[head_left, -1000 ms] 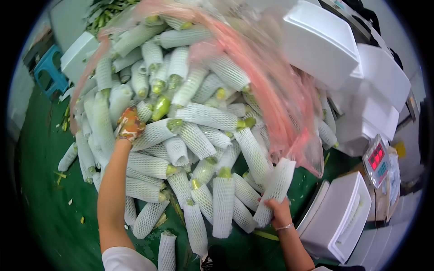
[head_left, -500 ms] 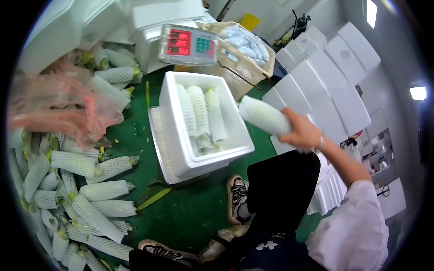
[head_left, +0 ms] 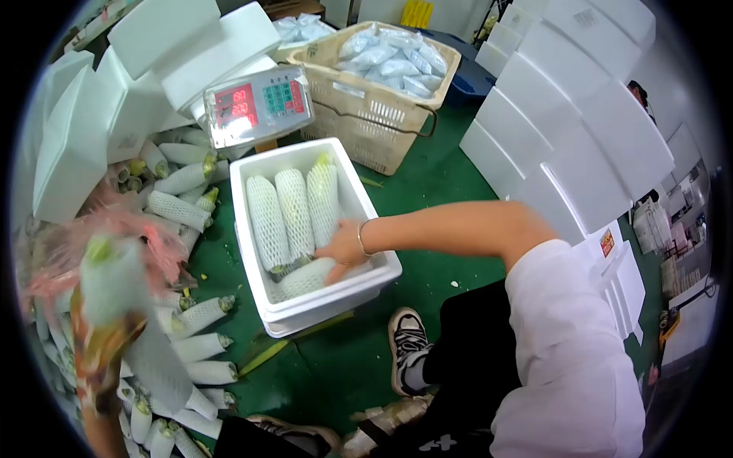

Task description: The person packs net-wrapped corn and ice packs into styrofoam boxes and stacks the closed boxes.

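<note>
My right hand reaches into a white foam box, its fingers on a net-wrapped vegetable lying crosswise at the box's near end. Three more wrapped vegetables lie side by side lengthwise behind it. At the lower left my left hand, in a patterned glove, is closed round another wrapped vegetable, held upright above the pile and blurred by motion. Loose wrapped vegetables lie under and beside it.
A digital scale stands behind the box. Past it is a beige crate of bagged ice packs. White foam boxes are stacked at the right, others at the upper left. Pink plastic covers part of the pile. My shoe is near the box.
My right hand has brought its vegetable from right of the box down into it. My left hand has come into view at the lower left, holding a vegetable.
</note>
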`<state>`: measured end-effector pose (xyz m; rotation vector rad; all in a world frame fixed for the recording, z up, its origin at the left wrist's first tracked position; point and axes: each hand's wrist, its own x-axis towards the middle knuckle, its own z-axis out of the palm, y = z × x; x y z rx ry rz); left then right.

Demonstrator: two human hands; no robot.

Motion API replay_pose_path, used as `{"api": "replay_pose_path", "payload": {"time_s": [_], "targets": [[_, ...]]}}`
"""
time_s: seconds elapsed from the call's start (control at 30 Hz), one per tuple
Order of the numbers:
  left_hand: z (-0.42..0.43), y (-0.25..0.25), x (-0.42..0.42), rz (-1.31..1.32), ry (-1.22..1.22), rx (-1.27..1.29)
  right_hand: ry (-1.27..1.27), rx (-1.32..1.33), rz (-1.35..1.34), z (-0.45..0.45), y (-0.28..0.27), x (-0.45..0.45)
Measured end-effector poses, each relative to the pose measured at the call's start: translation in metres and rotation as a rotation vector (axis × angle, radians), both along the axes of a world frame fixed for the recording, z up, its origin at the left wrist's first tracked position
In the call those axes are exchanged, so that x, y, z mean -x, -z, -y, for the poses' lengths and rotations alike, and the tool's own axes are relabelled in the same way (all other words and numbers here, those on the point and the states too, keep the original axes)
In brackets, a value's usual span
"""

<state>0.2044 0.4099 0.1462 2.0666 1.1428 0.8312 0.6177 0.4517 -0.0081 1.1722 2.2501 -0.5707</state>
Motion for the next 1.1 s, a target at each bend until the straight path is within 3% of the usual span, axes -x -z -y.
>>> {"api": "replay_pose_path", "payload": {"time_s": [0.1, 0.13, 0.17, 0.2, 0.23, 0.27, 0.3, 0.33, 0.4, 0.47, 0.53, 0.57, 0.63, 0.67, 0.73, 0.8, 0.87, 0.97, 1.0, 1.03, 1.1], "targets": [[-0.026, -0.021, -0.123, -0.316, 0.271, -0.282, -0.199, -0.295, -0.005, 0.006, 0.027, -0.015], [-0.034, -0.014, -0.161, -0.368, 0.314, -0.359, -0.258, -0.412, 0.013, 0.013, 0.013, -0.016], [-0.041, -0.005, -0.195, -0.39, 0.337, -0.401, -0.166, -0.392, -0.054, 0.015, 0.008, -0.023], [-0.051, 0.038, -0.221, 0.089, 0.399, -0.256, -0.069, -0.377, -0.122, 0.014, 0.005, -0.031], [-0.052, 0.037, -0.243, -0.379, 0.268, -0.695, 0.026, -0.356, -0.186, 0.015, 0.001, -0.044], [-0.088, 0.086, -0.248, -0.27, 0.428, -0.784, 0.093, -0.393, -0.339, 0.019, -0.013, -0.067], [-0.05, 0.059, -0.276, -0.498, 0.367, -0.621, 0.141, -0.519, -0.388, 0.031, -0.038, -0.089], [-0.065, 0.093, -0.277, -0.368, 0.405, -0.423, 0.191, -0.649, -0.442, 0.047, -0.062, -0.11], [-0.05, 0.068, -0.312, -0.188, 0.256, -0.25, 0.62, -0.43, -0.539, 0.076, -0.081, -0.155], [-0.091, 0.123, -0.289, 0.248, 0.188, -0.05, 0.787, -0.454, -0.807, 0.111, -0.08, -0.161], [-0.088, 0.134, -0.296, 0.658, 0.03, 0.241, 0.68, -0.425, -1.098, 0.123, -0.075, -0.135], [-0.07, 0.132, -0.299, 0.803, -0.109, 0.313, 0.503, -0.502, -1.195, 0.116, -0.068, -0.12], [-0.032, 0.142, -0.29, 1.077, -0.403, 0.456, 0.262, -0.619, -1.111, 0.095, -0.057, -0.085], [-0.019, 0.171, -0.27, 0.581, -0.445, 0.047, 0.369, -0.166, -0.865, 0.086, -0.07, -0.071], [0.001, 0.216, -0.218, 0.204, -0.523, -0.285, 0.09, -0.216, -0.92, 0.061, -0.029, -0.054], [-0.001, 0.208, -0.207, 0.125, -0.571, -0.235, -0.014, -0.362, -0.746, 0.031, -0.033, -0.046], [0.006, 0.165, -0.226, -0.291, -0.548, -0.238, -0.091, -0.62, -0.632, 0.016, -0.019, -0.043], [-0.022, 0.107, -0.253, -0.54, -0.113, -0.367, -0.016, -0.752, -0.597, -0.006, -0.023, -0.059], [-0.056, 0.128, -0.251, -0.862, 0.047, -0.536, 0.06, -0.759, -0.65, -0.017, -0.029, -0.076], [-0.059, 0.092, -0.272, -0.693, 0.34, -0.359, 0.137, -0.766, -0.705, -0.033, -0.043, -0.1], [-0.095, 0.118, -0.279, -0.999, 0.424, -0.001, 0.218, -1.003, -0.802, -0.074, -0.062, -0.16]]}}
